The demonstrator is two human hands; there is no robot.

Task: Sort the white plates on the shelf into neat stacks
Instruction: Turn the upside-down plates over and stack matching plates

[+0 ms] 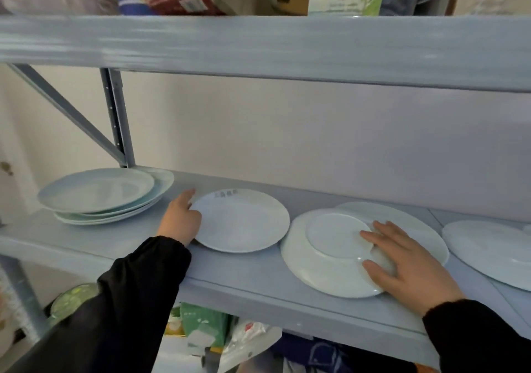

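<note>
On the grey shelf (pixel 247 278) a stack of white plates (pixel 97 191) sits at the left. In the middle lies a single white plate (pixel 244 223) with a label near its far rim; my left hand (pixel 181 220) grips its left edge. To the right an upside-down plate (pixel 330 255) rests on another plate (pixel 413 223) beneath it. My right hand (pixel 408 263) lies flat on the upside-down plate's right side, fingers spread. One more plate (pixel 488 249) lies at the far right, cut off by the frame.
An upper shelf beam (pixel 258 45) runs low across the view, with boxes and bags on top. A shelf post and diagonal brace (pixel 115 119) stand at the back left. Bags and packages (pixel 207 326) fill the space below the shelf.
</note>
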